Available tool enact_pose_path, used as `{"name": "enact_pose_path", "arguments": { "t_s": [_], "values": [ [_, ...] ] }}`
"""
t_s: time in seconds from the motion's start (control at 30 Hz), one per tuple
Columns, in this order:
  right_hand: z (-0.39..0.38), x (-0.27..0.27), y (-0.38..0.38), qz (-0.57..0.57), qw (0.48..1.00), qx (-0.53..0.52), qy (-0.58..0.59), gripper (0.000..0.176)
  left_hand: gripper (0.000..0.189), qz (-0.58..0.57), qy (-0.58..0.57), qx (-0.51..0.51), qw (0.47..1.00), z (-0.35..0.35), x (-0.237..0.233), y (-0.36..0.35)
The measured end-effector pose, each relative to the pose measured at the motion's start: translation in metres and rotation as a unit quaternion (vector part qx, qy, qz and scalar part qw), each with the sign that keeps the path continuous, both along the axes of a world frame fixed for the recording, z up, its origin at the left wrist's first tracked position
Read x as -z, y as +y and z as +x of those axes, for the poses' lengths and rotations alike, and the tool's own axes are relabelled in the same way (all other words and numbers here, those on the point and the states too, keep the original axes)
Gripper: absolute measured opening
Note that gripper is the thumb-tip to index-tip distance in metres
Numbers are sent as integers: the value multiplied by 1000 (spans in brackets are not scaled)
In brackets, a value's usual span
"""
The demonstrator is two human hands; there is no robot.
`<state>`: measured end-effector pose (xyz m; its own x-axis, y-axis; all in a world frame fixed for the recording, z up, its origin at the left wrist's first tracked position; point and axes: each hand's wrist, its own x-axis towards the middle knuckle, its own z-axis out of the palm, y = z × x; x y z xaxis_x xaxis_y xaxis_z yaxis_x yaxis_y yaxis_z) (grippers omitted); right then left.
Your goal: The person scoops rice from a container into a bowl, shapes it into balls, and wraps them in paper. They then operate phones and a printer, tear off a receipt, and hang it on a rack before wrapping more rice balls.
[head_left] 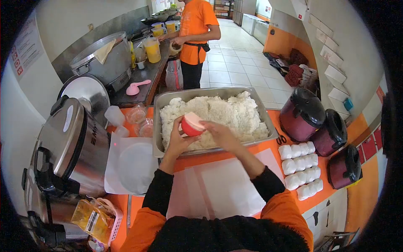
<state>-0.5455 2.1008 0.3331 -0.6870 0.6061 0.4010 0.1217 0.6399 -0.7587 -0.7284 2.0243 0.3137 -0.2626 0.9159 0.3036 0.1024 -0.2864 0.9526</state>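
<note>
Over the rice tray, my left hand (178, 140) is closed around a small red cup (189, 129), tilted toward the right. A pale pink flat piece (194, 119) lies across the cup's mouth; whether it is separate or part of the cup is hard to see. My right hand (221, 136) has its fingertips on the right edge of this pink piece, and is slightly blurred. Below both hands is white cooked rice (218, 110), heaped in a large metal tray (263, 112). The inside of the cup is hidden.
White paper sheets (218, 185) lie before me. Wrapped white packets (300, 164), scissors (281, 139) and dark red rice cookers (302, 113) are right. A steel rice cooker (79, 143), clear plastic containers (138, 113) and round plate (136, 164) stand left. A person (197, 33) works ahead.
</note>
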Motion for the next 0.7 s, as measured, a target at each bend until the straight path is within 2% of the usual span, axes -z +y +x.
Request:
{"name": "enact_pose_path", "arguments": {
  "t_s": [0.1,0.2,0.23,0.33,0.37,0.47,0.5,0.53,0.6,0.63,0.67,0.7],
  "values": [
    [-1,-8,-14,-32,998,36,-41,35,92,-18,11,8,1000,-2,2,-6],
    [10,-32,-14,-143,989,22,30,34,91,40,-42,-10,998,16,-13,-12],
    [24,-45,-24,-339,938,74,19,41,93,77,-82,-3,994,27,-16,-17],
    [55,-24,-56,-504,847,31,166,57,97,157,-37,22,987,63,-12,-41],
    [59,-11,-78,-570,799,5,190,62,99,148,-116,61,980,84,-18,-60],
    [74,34,-152,-723,621,-32,300,69,99,35,21,64,997,120,-14,-108],
    [86,62,-172,-750,530,-132,373,71,99,-1,23,87,996,127,-15,-124],
    [96,84,-189,-756,493,-149,405,70,100,-37,27,110,993,134,-15,-140],
    [107,105,-218,-758,418,-185,465,69,101,6,227,122,966,128,19,-161],
    [111,106,-221,-771,442,-71,453,69,100,-39,188,137,972,126,33,-177],
    [112,100,-224,-776,466,43,423,69,100,-80,258,101,957,119,57,-192],
    [121,105,-225,-772,483,13,413,71,100,-120,327,66,935,108,87,-209]
  ]
}}
